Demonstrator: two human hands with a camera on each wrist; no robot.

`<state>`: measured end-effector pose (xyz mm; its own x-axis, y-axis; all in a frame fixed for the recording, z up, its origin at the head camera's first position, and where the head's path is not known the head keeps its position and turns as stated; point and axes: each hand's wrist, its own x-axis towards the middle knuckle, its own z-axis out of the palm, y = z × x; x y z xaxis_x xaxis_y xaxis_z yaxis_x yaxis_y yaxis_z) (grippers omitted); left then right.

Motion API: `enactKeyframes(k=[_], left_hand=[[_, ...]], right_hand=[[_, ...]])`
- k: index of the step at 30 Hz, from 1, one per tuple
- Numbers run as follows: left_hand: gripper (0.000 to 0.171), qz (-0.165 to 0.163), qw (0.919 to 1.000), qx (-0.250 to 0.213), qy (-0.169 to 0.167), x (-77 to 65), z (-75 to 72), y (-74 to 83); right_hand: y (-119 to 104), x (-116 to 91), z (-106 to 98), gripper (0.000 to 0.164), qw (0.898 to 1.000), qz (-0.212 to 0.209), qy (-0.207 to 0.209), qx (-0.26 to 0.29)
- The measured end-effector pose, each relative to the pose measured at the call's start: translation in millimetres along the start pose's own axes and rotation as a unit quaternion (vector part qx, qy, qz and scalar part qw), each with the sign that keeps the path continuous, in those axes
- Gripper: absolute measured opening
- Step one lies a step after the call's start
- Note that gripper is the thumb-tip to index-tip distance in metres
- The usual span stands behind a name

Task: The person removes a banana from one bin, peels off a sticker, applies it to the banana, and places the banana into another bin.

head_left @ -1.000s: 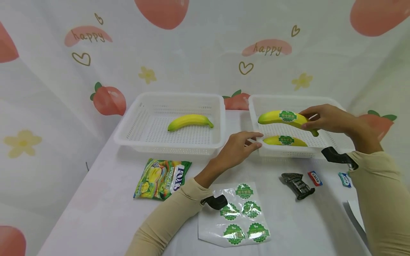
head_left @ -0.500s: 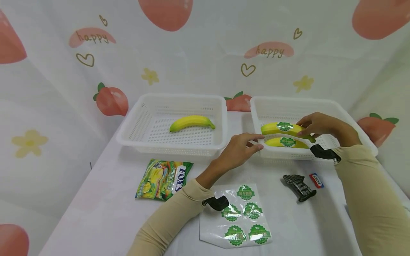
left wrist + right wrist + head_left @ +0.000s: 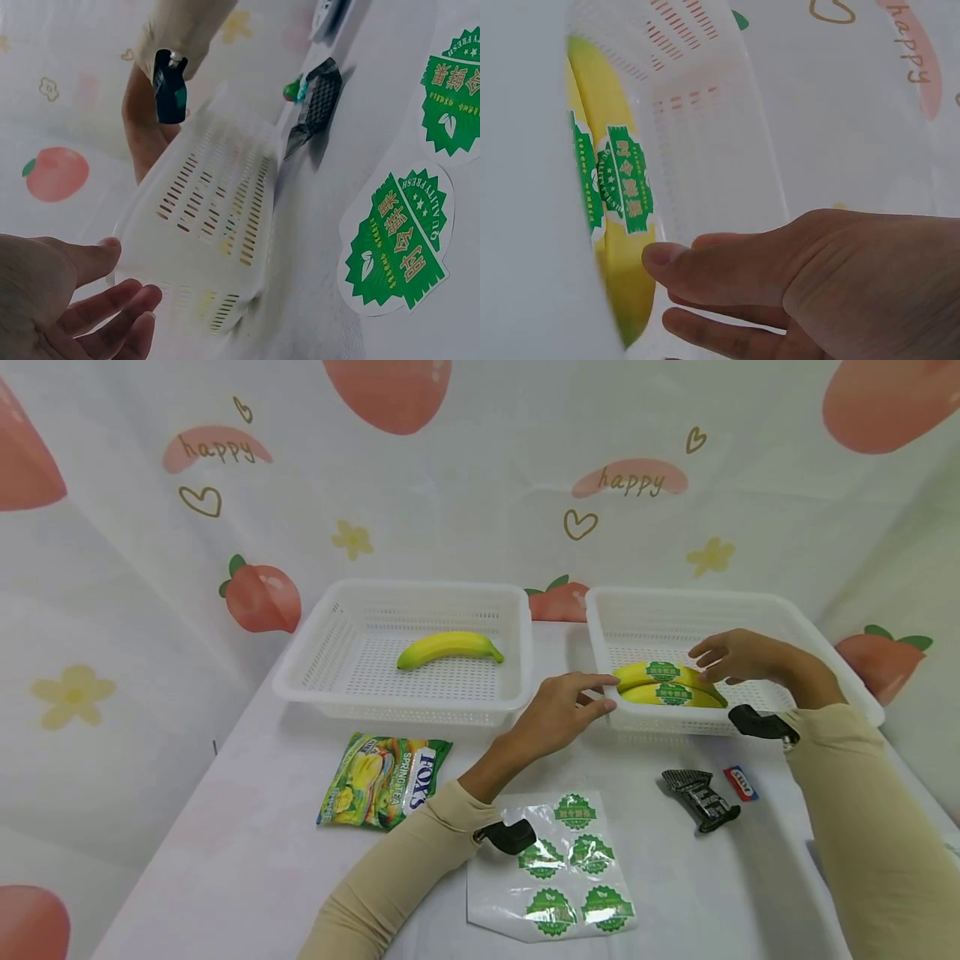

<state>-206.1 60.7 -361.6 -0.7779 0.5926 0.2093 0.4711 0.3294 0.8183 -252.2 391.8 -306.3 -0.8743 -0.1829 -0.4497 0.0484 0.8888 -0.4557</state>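
Note:
Two yellow bananas with green stickers lie side by side in the right white plastic basket (image 3: 832,647), the rear banana (image 3: 632,676) against the front banana (image 3: 703,698). My right hand (image 3: 750,658) is just over the right end of the rear banana. In the right wrist view its thumb (image 3: 664,255) is beside the banana (image 3: 607,82), fingers apart and not gripping it. My left hand (image 3: 558,710) holds the basket's near left corner, index finger at the rim and thumb lower on the outside. The left wrist view shows its fingertips (image 3: 142,296) at the basket wall (image 3: 150,247).
A left white basket (image 3: 405,710) holds a banana (image 3: 450,646) with no sticker showing. In front lie a green FOX'S candy bag (image 3: 378,781), a sheet of green round stickers (image 3: 551,877), a black wrapped candy (image 3: 701,797) and a small red-and-blue wrapped piece (image 3: 741,783).
My right hand has lowered the held stickered banana into the right basket, behind the other one, and let it go. My left hand has stayed at the basket's corner.

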Motion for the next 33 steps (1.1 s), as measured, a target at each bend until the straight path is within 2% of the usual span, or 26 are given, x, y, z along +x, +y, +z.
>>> enactKeyframes(k=[8,14,19,23,27,30,33], left_hand=[[0.042,0.007,1.0000,0.004,-0.002,-2.0,0.5,0.7],[0.044,-0.005,0.9999,0.008,-0.008,-4.8,-0.5,3.2],[0.048,-0.003,0.9992,0.027,-0.028,-11.8,-3.3,6.0],[0.048,0.022,0.9972,0.058,-0.043,-28.1,-11.9,7.3],[0.045,0.065,0.9936,0.079,-0.047,-53.4,-25.7,8.8],[0.042,0.106,0.9890,0.099,-0.028,-73.7,-37.9,7.0],[0.038,0.147,0.9800,0.134,0.015,-93.0,-51.9,1.7]], right_hand=[[-14.8,-20.8,16.5,0.054,0.995,-0.065,0.067,-0.026],[-32.7,-41.7,40.6,0.052,0.987,-0.085,0.119,-0.061],[-42.4,-54.6,62.6,0.045,0.980,-0.108,0.161,-0.046],[-46.9,-61.0,78.2,0.045,0.974,-0.123,0.188,-0.029],[-49.7,-63.5,91.9,0.052,0.974,-0.123,0.189,-0.017],[-50.7,-63.6,98.9,0.057,0.976,-0.114,0.185,-0.023],[-51.1,-62.9,103.5,0.062,0.977,-0.103,0.181,-0.039]])
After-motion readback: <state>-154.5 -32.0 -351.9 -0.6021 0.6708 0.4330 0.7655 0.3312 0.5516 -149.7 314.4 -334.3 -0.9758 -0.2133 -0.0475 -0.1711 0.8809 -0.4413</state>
